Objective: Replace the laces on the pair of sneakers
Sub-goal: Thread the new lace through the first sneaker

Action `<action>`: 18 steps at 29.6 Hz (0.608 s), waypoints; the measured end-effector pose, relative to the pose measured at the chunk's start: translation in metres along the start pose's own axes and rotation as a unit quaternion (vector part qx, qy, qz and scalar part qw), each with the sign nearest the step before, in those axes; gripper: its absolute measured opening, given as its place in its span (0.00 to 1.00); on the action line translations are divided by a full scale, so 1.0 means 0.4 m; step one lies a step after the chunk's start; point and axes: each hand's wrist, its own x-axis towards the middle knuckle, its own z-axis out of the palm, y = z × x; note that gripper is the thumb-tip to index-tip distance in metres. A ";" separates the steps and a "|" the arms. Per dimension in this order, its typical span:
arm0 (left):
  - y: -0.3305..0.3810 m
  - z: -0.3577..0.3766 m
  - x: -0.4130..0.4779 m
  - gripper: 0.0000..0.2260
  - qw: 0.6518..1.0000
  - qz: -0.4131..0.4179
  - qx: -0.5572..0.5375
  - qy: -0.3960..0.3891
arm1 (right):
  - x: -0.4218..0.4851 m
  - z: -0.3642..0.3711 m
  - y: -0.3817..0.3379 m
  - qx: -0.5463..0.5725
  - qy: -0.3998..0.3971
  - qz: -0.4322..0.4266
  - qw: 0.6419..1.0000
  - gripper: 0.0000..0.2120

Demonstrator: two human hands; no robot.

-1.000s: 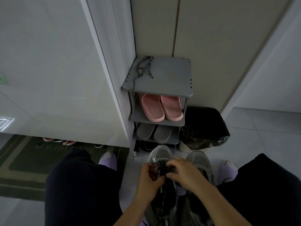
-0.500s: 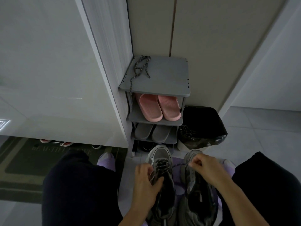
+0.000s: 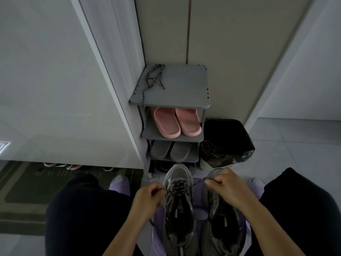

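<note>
Item one, as I logged it from the head view: laced sneaker (image 3: pixel 178 209), grey, toe pointing away, standing on the floor between the knees, with the second sneaker (image 3: pixel 221 230) just beside it on the right. Item two: lace (image 3: pixel 178 188), dark and speckled, crossed through the upper eyelets, both ends drawn out sideways. Item three: left hand (image 3: pixel 147 198), fingers curled and pinching one lace end just left of the shoe. Item four: right hand (image 3: pixel 224 183), likewise pinching the other end, held over the toe of the second sneaker. Hazards, in my judgement: neither hand steadied the shoe, so a harder tug from one side could tip or drag it; an uneven pull could leave one end short or draw it back through an eyelet; the dim light made the eyelets hard to read. Position note: the lace spanned from hand to hand across the tongue, taut on the right, the hands well apart with the shoe between them. Sundry: spare lace (image 3: pixel 154 78) lying on the shoe rack (image 3: pixel 180 97), apart from both hands.
</note>
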 end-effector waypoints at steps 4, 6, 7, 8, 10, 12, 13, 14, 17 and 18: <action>-0.049 0.001 -0.005 0.09 0.984 0.044 0.173 -0.013 | -0.012 0.024 -0.031 0.105 -0.034 0.047 0.993 0.20; -0.052 0.032 -0.022 0.03 0.973 0.099 0.203 0.051 | -0.016 0.034 -0.039 0.212 -0.086 0.067 0.971 0.14; -0.046 0.049 -0.029 0.04 0.965 0.135 0.206 0.092 | -0.017 0.036 -0.041 0.249 -0.111 0.072 0.960 0.10; -0.039 0.066 -0.037 0.05 0.954 0.178 0.211 0.117 | -0.018 0.037 -0.041 0.271 -0.128 0.074 0.951 0.06; -0.028 0.099 -0.047 0.07 0.929 0.251 0.243 0.123 | -0.014 0.035 -0.041 0.276 -0.141 0.070 0.948 0.05; -0.026 0.128 -0.052 0.11 0.923 0.250 0.280 0.087 | -0.009 0.036 -0.040 0.252 -0.147 0.065 0.954 0.05; -0.024 0.136 -0.051 0.14 0.927 0.226 0.292 0.071 | -0.006 0.040 -0.039 0.235 -0.141 0.062 0.960 0.05; -0.030 0.142 -0.050 0.15 0.929 0.207 0.302 0.061 | -0.005 0.043 -0.036 0.215 -0.130 0.061 0.966 0.05; -0.040 0.147 -0.050 0.12 0.941 0.177 0.284 0.049 | 0.000 0.049 -0.023 0.171 -0.095 0.059 0.979 0.06; -0.038 0.147 -0.052 0.10 0.949 0.175 0.258 0.055 | 0.000 0.050 -0.022 0.165 -0.093 0.056 0.980 0.06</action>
